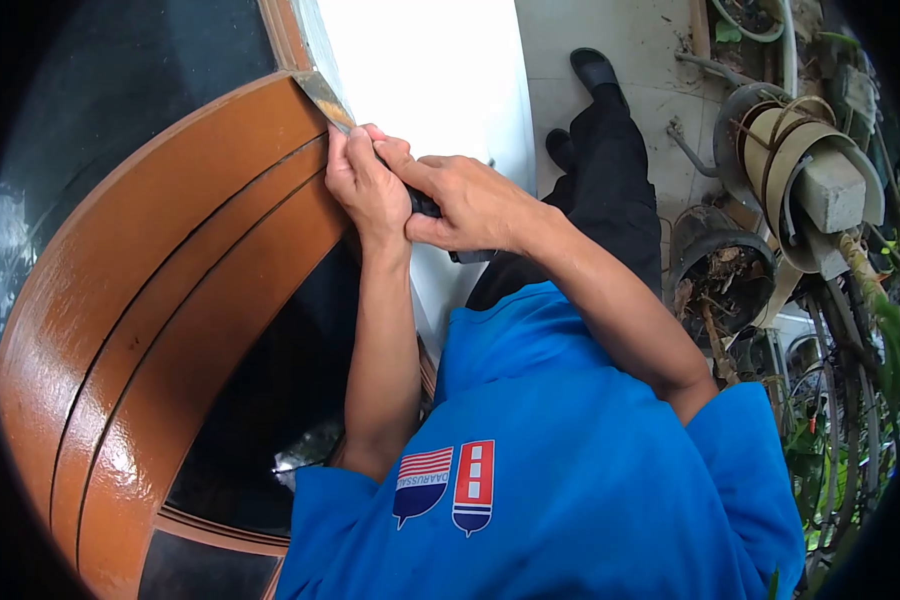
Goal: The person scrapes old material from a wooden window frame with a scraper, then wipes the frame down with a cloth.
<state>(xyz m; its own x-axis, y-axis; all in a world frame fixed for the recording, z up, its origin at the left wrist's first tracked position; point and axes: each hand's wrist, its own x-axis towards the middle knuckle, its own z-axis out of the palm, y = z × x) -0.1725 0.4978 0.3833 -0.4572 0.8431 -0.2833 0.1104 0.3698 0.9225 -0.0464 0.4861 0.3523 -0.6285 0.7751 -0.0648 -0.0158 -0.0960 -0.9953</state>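
Left of the flat white panel [430, 80] lies the broad curved brown wooden frame [185, 230], with a dark glass pane along its outer side [150, 80] and another along its inner side [280, 380]. At the panel's left edge, the flat grey metal blade [324, 101] is over the frame's end; the left hand [370, 190] and right hand [470, 203] are together just below it. Right of the panel is the pale tiled floor [670, 60], with two black shoes [595, 70] on it. Farther right are the round dark pot [692, 232], holding dry brown debris [727, 275], and the cream curved container [770, 140], with the squared grey concrete block [832, 190] in its opening.
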